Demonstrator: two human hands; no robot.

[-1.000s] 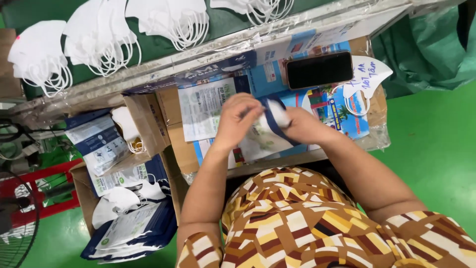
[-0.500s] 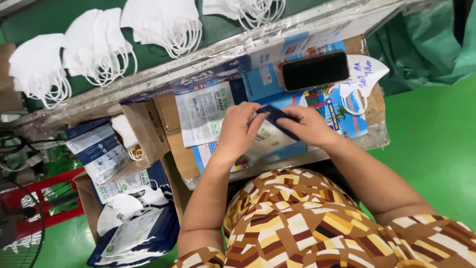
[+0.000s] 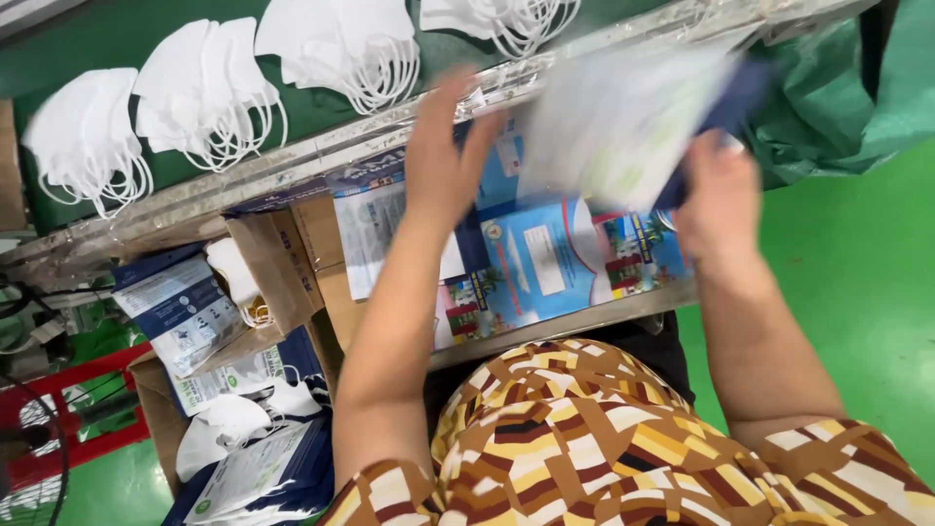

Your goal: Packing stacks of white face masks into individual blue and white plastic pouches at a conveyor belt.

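Note:
My right hand [image 3: 719, 195] is raised and grips a clear and dark blue mask packet [image 3: 623, 122], blurred by motion, above the tray. My left hand [image 3: 443, 146] is lifted beside it with fingers spread, just touching or next to the packet's left edge. Under both hands lies a cardboard tray [image 3: 321, 234] lined with blue printed sheets [image 3: 545, 258]. Stacks of white face masks [image 3: 209, 97] with ear loops lie in a row on the green surface beyond.
A metal rail [image 3: 292, 161] runs between the masks and the tray. At lower left a box [image 3: 243, 429] holds loose masks and packed packets. A red frame [image 3: 68, 419] stands at far left. Green sheeting [image 3: 838, 88] hangs at upper right; green floor lies right.
Both hands have lifted off the tray. The packet went up and to the right in my right hand, and my left hand opened. The dark phone on the tray is now hidden.

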